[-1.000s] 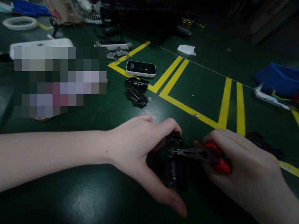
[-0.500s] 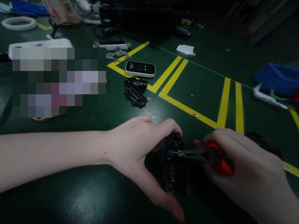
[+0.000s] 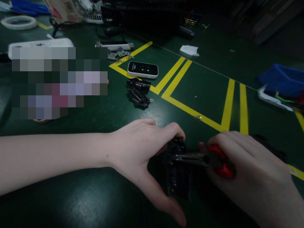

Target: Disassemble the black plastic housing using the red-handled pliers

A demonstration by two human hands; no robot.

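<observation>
A black part (image 3: 175,180), likely light, stiff and slick, lies between two hands over a green table (image 3: 78,196); its long sides look best to hold. The left hand (image 3: 135,145) curls fingers at the far end, thumb spread, its grip unclear. The right (image 3: 247,164) clasps pliers (image 3: 201,159). Room seems widest nearside.

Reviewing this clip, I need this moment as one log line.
left hand: on black part | right hand: grips red-handled pliers | plier tips: at black part
</observation>
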